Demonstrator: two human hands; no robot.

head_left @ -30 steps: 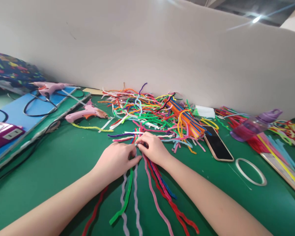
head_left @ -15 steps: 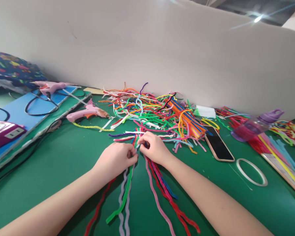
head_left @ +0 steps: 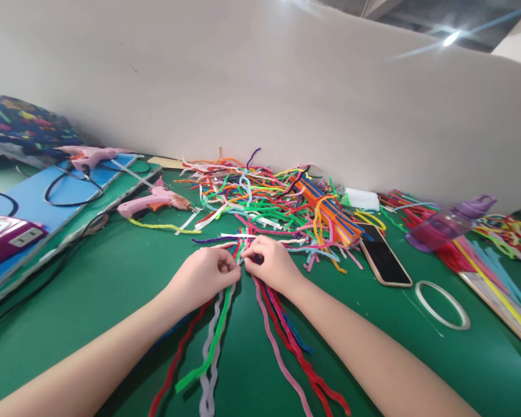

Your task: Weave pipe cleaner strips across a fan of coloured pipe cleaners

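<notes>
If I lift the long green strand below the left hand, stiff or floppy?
Green strand probably flexes easily but holds a bend: its lower end angles sideways. It's thin, so likely light. It may drag the lavender strands it crosses.

The strips point(head_left: 217, 336) are red, green, lavender, pink, blue.

Fingertips hide where the strands meet.
From where I stand, the left hand point(head_left: 207, 271) and right hand point(head_left: 272, 263) screen the join of the fuzzy strands point(head_left: 200, 374), and I can't tell which ones either grips. A blue strand point(head_left: 173, 329) lies mostly behind the left forearm point(head_left: 91, 358). The red strand point(head_left: 178, 360) and pink strand point(head_left: 272, 336) run off the bottom edge; the purple socket box point(head_left: 19, 240) and patterned bag point(head_left: 32, 124) are cut off at left.
</notes>
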